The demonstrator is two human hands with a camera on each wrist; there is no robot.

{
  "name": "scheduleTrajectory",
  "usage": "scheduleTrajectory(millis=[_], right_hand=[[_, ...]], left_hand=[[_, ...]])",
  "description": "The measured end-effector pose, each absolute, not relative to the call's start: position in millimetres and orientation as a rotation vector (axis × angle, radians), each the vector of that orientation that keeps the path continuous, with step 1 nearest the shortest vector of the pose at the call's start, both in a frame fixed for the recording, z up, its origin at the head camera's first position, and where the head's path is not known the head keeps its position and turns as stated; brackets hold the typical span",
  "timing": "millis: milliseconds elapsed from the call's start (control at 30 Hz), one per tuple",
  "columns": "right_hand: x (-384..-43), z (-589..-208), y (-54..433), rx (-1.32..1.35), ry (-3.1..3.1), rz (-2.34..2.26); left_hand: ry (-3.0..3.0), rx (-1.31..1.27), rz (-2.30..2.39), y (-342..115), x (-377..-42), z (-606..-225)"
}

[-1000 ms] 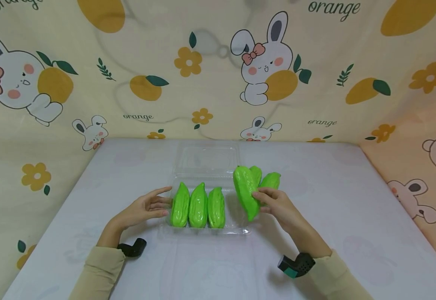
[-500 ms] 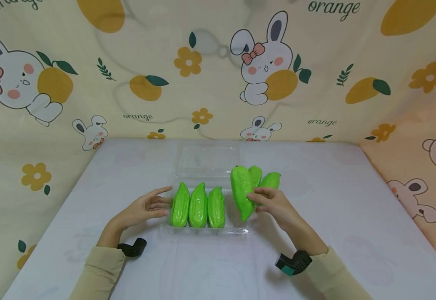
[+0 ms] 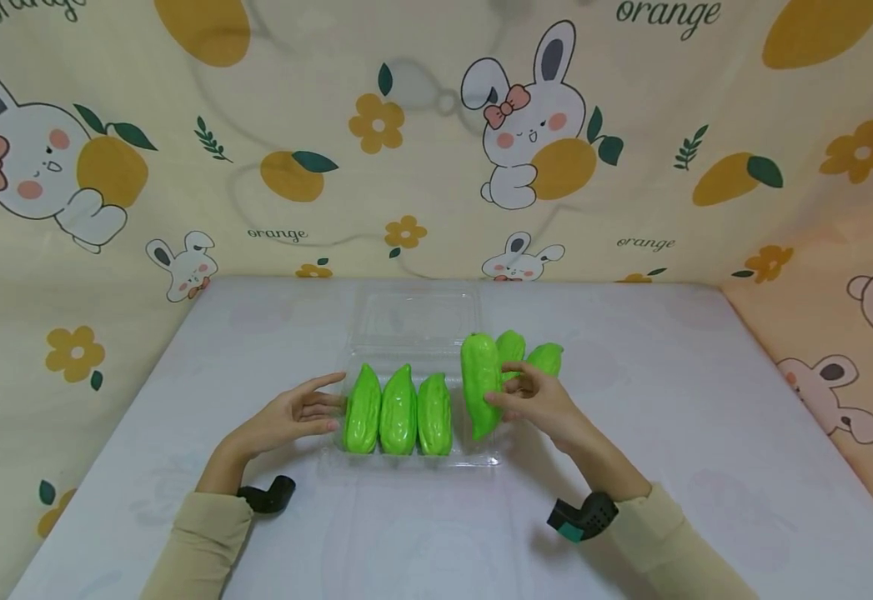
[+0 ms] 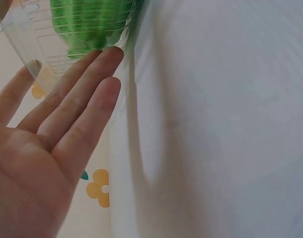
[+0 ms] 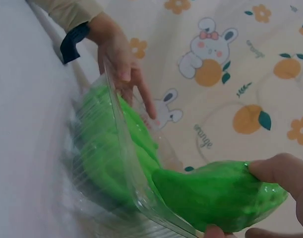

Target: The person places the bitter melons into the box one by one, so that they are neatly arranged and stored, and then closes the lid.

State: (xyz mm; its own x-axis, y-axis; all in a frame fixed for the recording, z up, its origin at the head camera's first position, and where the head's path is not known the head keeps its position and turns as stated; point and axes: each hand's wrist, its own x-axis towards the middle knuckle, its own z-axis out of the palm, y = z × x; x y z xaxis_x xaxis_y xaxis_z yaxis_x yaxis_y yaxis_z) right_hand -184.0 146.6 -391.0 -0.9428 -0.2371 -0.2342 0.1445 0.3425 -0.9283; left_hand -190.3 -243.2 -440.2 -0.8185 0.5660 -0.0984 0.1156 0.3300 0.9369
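Observation:
In the head view, my right hand pinches a bright green bitter melon, glossy and pointed, between thumb and fingers. It is held nearly upright above the right part of a clear plastic clamshell box. Three more bitter melons stand side by side in the box's left and middle. My left hand reaches to the box's left side with relaxed fingers; in the left wrist view its fingertips meet the ribbed wall. The right wrist view shows the held melon's tip at the box rim.
Behind my right hand, two further bitter melons lie on the white table, partly hidden. The box's clear lid lies folded back at the rear. A patterned cloth wall rises beyond the table.
My right hand has moved slightly left with the bitter melon, which now stands more upright over the box's right part. My left hand has stayed at the box's left side.

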Motion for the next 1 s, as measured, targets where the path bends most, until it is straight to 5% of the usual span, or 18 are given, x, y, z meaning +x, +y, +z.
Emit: scheduleTrajectory(millis=[1000], right_hand=[[-195, -386, 138, -0.282, 2.421, -1.535]], left_hand=[[2.181, 0.595, 1.494, -244, -191, -441]])
